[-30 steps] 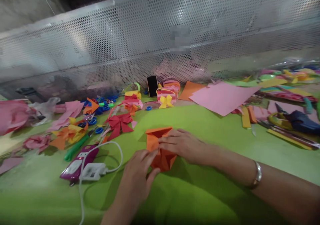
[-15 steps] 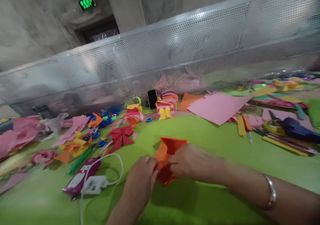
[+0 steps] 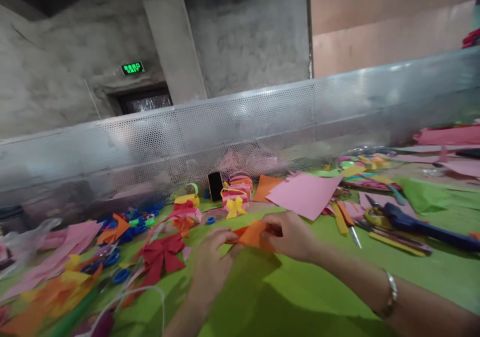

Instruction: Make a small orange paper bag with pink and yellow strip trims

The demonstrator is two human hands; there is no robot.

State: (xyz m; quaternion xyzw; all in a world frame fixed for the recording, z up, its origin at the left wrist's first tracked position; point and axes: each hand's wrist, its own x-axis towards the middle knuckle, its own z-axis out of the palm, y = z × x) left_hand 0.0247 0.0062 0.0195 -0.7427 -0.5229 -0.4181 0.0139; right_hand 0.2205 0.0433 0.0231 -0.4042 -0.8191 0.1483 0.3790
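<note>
Both my hands hold a folded orange paper piece (image 3: 252,235) lifted above the green table cover (image 3: 300,287). My left hand (image 3: 212,261) pinches its left side with closed fingers. My right hand (image 3: 290,235), with a silver bracelet on the wrist, grips its right side from above. A red paper bow (image 3: 161,254) lies to the left of my left hand.
A black phone (image 3: 215,186) leans against the perforated metal panel (image 3: 240,127), beside striped paper baskets with a yellow bow (image 3: 235,199). A pink sheet (image 3: 304,195) lies right of them. A blue tool (image 3: 412,222) and paper strips are at right. Paper scraps, blue rings and a white cable crowd the left.
The orange paper has been lifted off the table and turned flatter between both hands. The camera has tilted upward, showing more wall and a green exit sign.
</note>
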